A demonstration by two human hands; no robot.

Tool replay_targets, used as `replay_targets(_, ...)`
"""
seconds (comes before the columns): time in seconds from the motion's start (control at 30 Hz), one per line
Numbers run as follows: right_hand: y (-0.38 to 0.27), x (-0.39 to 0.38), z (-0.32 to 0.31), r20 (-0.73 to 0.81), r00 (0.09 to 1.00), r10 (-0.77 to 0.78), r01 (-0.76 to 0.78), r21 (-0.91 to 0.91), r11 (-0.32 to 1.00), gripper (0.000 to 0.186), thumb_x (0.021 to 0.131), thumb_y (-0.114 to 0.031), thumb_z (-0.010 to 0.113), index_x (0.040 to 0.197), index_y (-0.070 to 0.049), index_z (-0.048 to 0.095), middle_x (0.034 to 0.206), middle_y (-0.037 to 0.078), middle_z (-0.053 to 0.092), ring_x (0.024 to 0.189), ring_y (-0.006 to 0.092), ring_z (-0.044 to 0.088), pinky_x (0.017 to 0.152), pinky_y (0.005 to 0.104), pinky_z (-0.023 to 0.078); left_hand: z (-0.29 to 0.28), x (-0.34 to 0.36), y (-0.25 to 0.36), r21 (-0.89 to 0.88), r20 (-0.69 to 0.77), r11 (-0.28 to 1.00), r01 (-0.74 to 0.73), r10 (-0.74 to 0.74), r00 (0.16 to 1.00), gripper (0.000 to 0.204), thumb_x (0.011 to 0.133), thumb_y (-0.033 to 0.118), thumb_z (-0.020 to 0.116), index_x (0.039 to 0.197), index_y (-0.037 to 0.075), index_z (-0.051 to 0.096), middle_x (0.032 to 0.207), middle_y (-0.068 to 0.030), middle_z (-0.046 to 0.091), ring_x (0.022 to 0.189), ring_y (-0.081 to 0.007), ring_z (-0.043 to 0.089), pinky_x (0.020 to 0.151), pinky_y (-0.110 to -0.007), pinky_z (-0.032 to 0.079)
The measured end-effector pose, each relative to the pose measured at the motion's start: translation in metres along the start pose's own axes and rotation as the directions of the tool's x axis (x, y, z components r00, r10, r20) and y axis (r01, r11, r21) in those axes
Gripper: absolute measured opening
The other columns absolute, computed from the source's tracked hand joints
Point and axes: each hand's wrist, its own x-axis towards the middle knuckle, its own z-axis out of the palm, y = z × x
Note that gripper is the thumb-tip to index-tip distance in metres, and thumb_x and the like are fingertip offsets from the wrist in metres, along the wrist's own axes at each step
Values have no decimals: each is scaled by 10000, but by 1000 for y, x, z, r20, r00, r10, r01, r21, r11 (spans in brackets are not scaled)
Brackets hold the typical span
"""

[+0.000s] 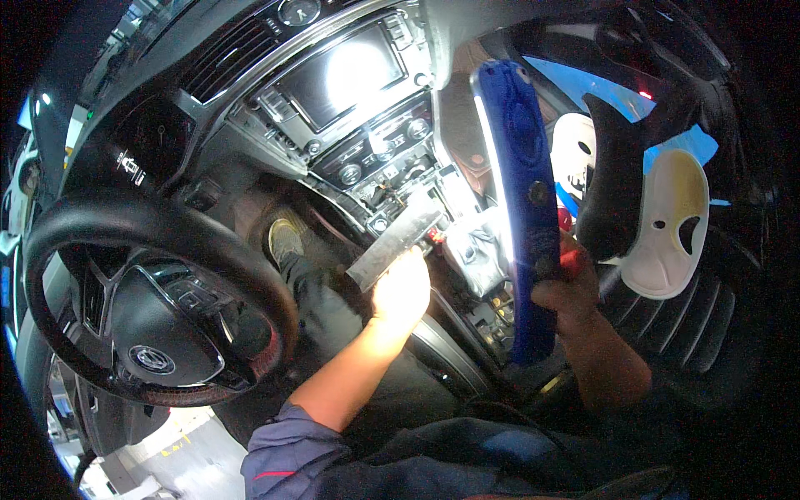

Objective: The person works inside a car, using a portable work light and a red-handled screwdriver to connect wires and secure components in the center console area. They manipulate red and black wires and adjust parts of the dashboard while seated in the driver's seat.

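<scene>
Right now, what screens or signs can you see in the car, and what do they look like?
Screen: middle of the dash, upper centre; dark rectangle with a bright white glare.
Emblem: hub of the black steering wheel, lower left; small round silver badge.
Clock: top of the dash, above the screen; small round dial.
No packages in view.

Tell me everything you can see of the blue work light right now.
The blue work light is a long, flat bar, plastic by its look, with a lit white strip along its left edge. It stands nearly upright, top tilted slightly left, over the stripped centre console. The right hand grips its lower half; nothing else touches it. Its glare washes out the left hand.
</scene>
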Motion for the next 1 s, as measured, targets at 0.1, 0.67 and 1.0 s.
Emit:
replay_targets(0.1, 0, -3, 1, -10, 999, 34, -34, -4, 999, 578, 624, -58, 803, 1173, -2, 630, 980, 61, 702, 873, 181, 682, 820, 348, 573, 8, -3, -1, -15, -124, 1000, -13, 11, 992, 154, 981, 160, 584, 1068, 82, 683, 916, -36, 671, 838, -169, 670, 729, -285, 545)
replay_targets(0.67, 21, -10, -20, -2, 1000, 1, -1, 110, 994, 828, 637, -83, 887, 1363, 37, 507, 1033, 132, 717, 812, 231, 738, 698, 368, 646, 22, -15, 11, -94, -43, 995, -11, 7, 999, 354, 935, 182, 556, 1204, -20, 666, 1110, -191, 699, 1036, -332, 689, 983, -444, 536)
replay_targets(1.0, 27, -11, -26, 7, 1000, 27, -28, 142, 990, 941, 650, -110, 942, 1441, 30, 452, 1103, 169, 705, 864, 274, 750, 726, 415, 661, 14, -9, 7, 16, -95, 999, -47, 49, 994, 401, 935, 175, 569, 1246, -65, 652, 1200, -226, 667, 1122, -353, 644, 1020, -482, 506)
